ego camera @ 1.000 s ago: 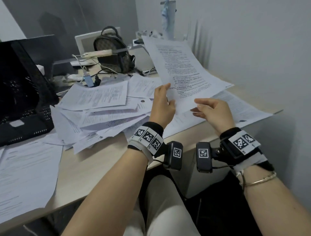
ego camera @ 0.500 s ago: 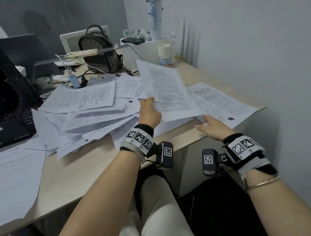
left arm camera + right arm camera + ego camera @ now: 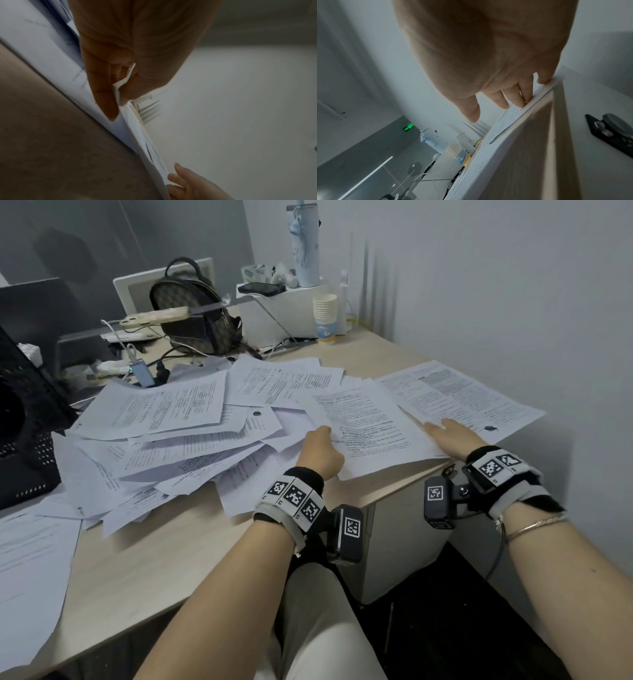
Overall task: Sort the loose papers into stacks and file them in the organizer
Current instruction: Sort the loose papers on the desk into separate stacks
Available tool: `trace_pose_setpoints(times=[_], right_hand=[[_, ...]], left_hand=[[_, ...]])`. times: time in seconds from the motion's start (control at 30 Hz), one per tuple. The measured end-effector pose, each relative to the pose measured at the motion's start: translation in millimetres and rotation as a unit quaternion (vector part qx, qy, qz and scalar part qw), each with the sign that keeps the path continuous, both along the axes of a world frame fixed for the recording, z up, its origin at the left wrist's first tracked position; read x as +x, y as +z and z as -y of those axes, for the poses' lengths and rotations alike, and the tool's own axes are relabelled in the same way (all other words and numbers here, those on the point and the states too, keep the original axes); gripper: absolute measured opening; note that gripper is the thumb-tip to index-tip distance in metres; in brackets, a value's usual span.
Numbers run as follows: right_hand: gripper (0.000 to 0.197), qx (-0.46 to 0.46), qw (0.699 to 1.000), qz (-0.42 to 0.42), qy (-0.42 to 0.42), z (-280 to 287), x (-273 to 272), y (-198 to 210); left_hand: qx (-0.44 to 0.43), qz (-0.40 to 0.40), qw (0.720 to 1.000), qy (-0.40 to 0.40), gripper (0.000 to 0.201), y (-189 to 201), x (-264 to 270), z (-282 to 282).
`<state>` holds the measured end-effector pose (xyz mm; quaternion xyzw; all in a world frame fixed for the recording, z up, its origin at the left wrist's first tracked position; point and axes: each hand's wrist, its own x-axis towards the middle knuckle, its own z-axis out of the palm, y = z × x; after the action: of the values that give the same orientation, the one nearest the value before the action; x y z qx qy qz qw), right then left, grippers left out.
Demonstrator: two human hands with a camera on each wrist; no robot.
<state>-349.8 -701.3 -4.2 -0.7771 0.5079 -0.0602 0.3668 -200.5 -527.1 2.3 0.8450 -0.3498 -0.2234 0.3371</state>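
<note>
A printed sheet (image 3: 371, 433) lies flat on the right part of the desk (image 3: 178, 546), over other pages. My left hand (image 3: 323, 432) pinches its left edge; the left wrist view shows thumb and fingers of this left hand (image 3: 122, 83) closed on that sheet's edge (image 3: 118, 86). My right hand (image 3: 442, 428) rests with straight fingers on the right paper stack (image 3: 459, 395). In the right wrist view its fingertips (image 3: 521, 102) touch the stack (image 3: 505, 121) near the desk edge. A loose pile of papers (image 3: 164, 433) covers the middle. A black mesh organizer (image 3: 24, 426) stands at the far left.
At the back stand a brown backpack (image 3: 195, 309), a stack of paper cups (image 3: 325, 316), a tall tumbler (image 3: 305, 244) and a phone (image 3: 262, 288) on a white box, with cables (image 3: 147, 361). More sheets (image 3: 30, 570) lie front left. A wall (image 3: 513, 320) bounds the right.
The sheet held up in the air has come down flat onto the desk. My right hand let go of it and moved right onto the right stack.
</note>
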Motion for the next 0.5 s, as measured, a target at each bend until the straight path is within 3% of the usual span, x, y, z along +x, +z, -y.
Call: trace_pose_setpoints(times=[0.1,0.3,0.4,0.5], right_hand=[[0.066,0.003,1.0,-0.011,0.002,2.1,0.3,2.7],[0.06,-0.054,0.998,0.018,0.032,-15.2,-0.6,12.2],[0.056,-0.073,0.993,0.058,0.077,-35.5,7.8,22.8],[0.049,-0.068,0.985,0.084,0.131,-60.2,25.2,33.0]], left_hand=[[0.007,-0.04,0.999,-0.016,0.048,-2.9,-4.2,1.4],[0.081,-0.014,0.995,-0.053,0.072,-2.4,3.2,-8.9],[0.063,0.023,0.997,-0.028,0.075,6.2,13.5,-20.6],[0.022,0.009,1.0,-0.015,0.065,17.5,27.2,-36.1]])
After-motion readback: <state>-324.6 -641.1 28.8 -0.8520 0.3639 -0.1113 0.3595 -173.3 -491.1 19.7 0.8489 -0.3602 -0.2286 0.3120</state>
